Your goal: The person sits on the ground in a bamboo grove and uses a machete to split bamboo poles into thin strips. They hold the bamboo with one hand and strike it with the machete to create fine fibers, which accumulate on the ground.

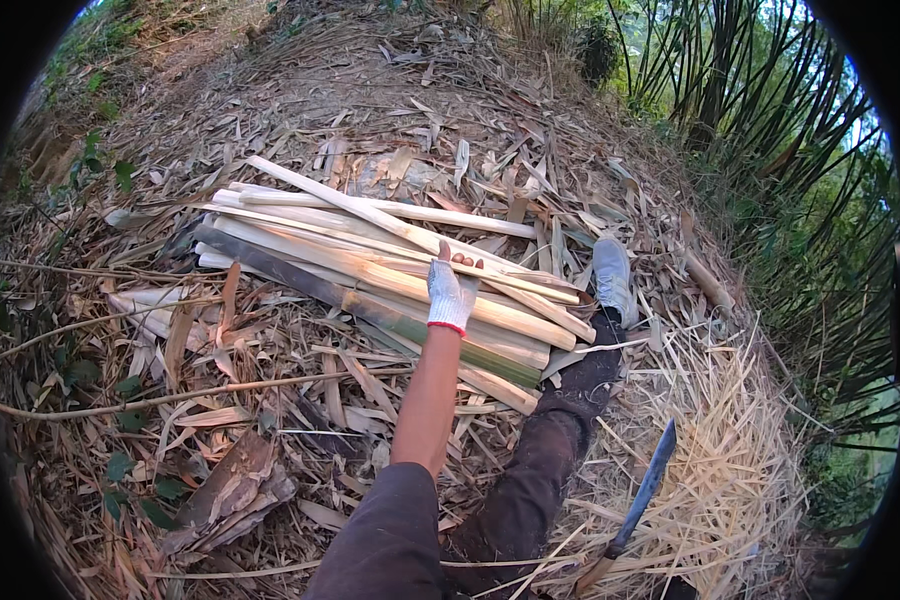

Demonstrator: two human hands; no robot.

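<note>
My left hand [454, 290], in a white fingerless work glove with a red hem, reaches onto a pile of split bamboo [370, 275]. Its fingers curl round a thin bamboo strip [530, 283] on top of the pile, with the thumb pointing up. Most pieces are pale on their cut faces; one near the front still has dark and green bark [410, 325]. At the lower right is a machete [645, 490] with a dark blade and a brown handle, its tip pointing away from me. No hand shows on the handle. My right hand is out of view.
My leg in dark trousers [540, 460] stretches forward, the grey shoe [612, 272] beside the pile's right end. Pale shavings [720, 450] heap at the right. Dry leaves, long thin stems [150, 402] and a broken bark chunk [235, 490] lie left. Bamboo clumps [750, 100] stand far right.
</note>
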